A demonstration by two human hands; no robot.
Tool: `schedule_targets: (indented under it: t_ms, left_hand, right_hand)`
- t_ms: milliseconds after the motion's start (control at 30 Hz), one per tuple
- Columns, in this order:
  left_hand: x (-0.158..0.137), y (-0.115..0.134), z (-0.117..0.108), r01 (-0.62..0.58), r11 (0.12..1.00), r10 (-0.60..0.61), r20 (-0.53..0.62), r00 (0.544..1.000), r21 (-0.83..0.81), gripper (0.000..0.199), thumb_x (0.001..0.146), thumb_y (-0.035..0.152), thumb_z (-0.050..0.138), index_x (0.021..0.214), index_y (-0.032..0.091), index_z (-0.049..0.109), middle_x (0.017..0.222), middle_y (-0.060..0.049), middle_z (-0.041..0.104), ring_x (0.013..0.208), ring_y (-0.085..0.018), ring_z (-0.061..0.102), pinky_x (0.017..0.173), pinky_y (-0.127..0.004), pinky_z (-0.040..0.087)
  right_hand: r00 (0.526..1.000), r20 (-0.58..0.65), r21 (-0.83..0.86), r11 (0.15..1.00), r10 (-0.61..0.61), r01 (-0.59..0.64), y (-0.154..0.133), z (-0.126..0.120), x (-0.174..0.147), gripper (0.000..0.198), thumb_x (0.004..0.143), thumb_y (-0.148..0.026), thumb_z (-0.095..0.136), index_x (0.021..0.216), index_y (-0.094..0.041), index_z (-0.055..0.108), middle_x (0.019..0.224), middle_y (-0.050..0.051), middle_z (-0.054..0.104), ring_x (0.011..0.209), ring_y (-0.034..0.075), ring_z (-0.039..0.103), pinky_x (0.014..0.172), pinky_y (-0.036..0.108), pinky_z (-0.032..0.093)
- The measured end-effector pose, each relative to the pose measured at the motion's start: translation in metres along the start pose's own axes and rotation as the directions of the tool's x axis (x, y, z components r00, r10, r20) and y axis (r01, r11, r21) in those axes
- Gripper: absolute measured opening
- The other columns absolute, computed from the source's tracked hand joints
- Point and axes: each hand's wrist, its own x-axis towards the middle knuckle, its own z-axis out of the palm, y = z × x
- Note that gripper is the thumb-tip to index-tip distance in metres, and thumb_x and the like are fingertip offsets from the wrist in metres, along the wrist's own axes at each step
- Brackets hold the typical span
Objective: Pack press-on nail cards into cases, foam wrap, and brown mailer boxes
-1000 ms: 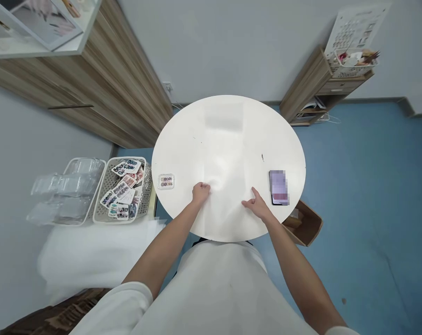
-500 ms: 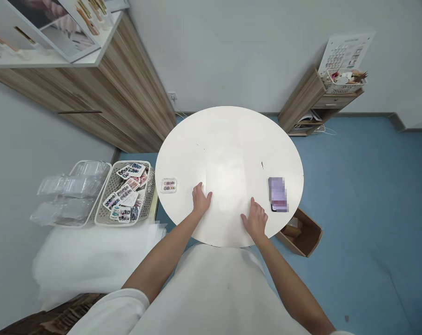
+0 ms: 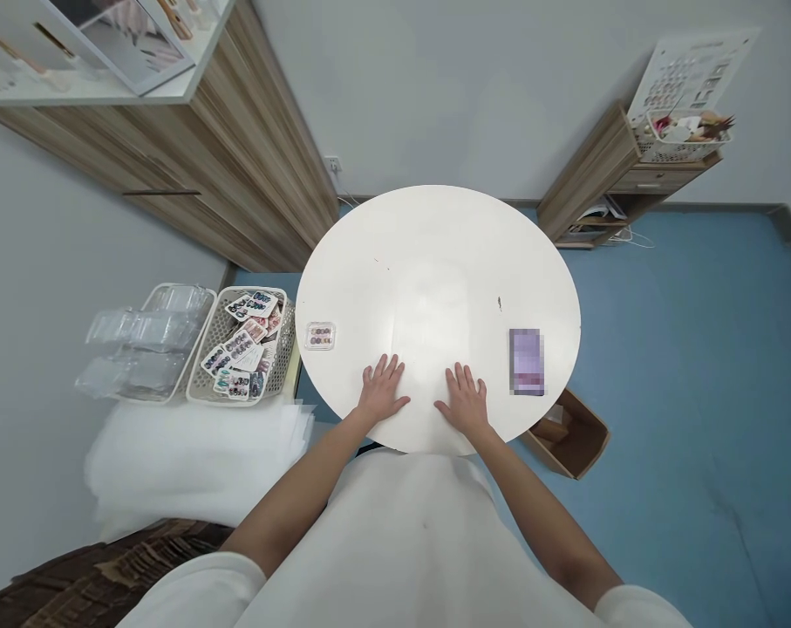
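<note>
My left hand (image 3: 381, 389) lies flat on the white round table (image 3: 427, 235) near its front edge, fingers spread, holding nothing. To its right my right hand (image 3: 464, 401) rests palm down on the same surface, also with its fingers apart. A small clear case (image 3: 320, 336) with rows of purple and pinkish pieces sits at the table's left side, beyond my left hand. On the right side lies a flat purple object (image 3: 527, 361), pixelated so that its kind is unclear; my right hand is apart from it.
Left of the table stand a white basket (image 3: 282, 349) of printed cards and another basket (image 3: 207, 327) with clear plastic packs, near white foam sheets (image 3: 192, 462). A cardboard box (image 3: 588, 440) is on the floor at right. Wooden cabinets (image 3: 257, 131) stand behind.
Both hands have flattened onto the table with fingers spreading, and my right hand has shifted left, closer to my left hand. The view has moved slightly.
</note>
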Motion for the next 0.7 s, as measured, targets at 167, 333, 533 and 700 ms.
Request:
schedule_targets:
  t_ms: [167,333,533,700]
  left_hand:
    - [0.0106,-0.0003,-0.0022,0.0,1.0,0.001,0.024,1.0,-0.018,0.075,0.07,0.046,0.055,0.135,0.024,0.025,0.144,-0.008,0.019,0.133,-0.032,0.004,0.101,-0.053,0.009]
    - [0.0099,0.0002,-0.0009,0.002,0.999,-0.001,0.029,1.0,-0.043,0.075,0.071,0.045,0.054,0.135,0.024,0.023,0.145,-0.008,0.018,0.133,-0.032,0.004,0.102,-0.052,0.009]
    - [0.0092,0.0002,-0.0004,-0.008,0.999,0.009,0.024,1.0,-0.046,0.075,0.071,0.045,0.054,0.136,0.022,0.022,0.145,-0.009,0.016,0.133,-0.033,0.005,0.101,-0.054,0.01]
    - [0.0085,0.0018,-0.0008,-0.004,0.997,0.005,0.013,1.0,-0.071,0.074,0.072,0.044,0.053,0.136,0.022,0.024,0.145,-0.009,0.015,0.133,-0.033,0.005,0.101,-0.052,0.011]
  right_hand:
    - [1.0,0.007,0.014,1.0,0.019,-0.019,0.0033,-0.0036,0.0061,0.071,0.077,-0.047,0.044,0.136,-0.017,0.019,0.146,0.011,0.011,0.134,0.027,0.002,0.102,0.051,0.007]
    - [0.999,0.019,0.021,0.999,0.027,-0.028,0.0038,-0.0042,0.0058,0.07,0.077,-0.046,0.043,0.136,-0.019,0.018,0.146,0.01,0.01,0.134,0.026,0.001,0.101,0.05,0.008]
    - [0.999,0.013,0.004,0.999,0.043,-0.043,0.0022,-0.0053,0.0048,0.07,0.077,-0.046,0.044,0.136,-0.019,0.018,0.146,0.009,0.01,0.134,0.026,0.002,0.102,0.049,0.009]
    - [0.998,0.013,-0.002,0.999,0.054,-0.054,0.0006,-0.0073,0.0031,0.068,0.078,-0.045,0.043,0.136,-0.02,0.018,0.146,0.009,0.011,0.134,0.026,0.004,0.101,0.049,0.011]
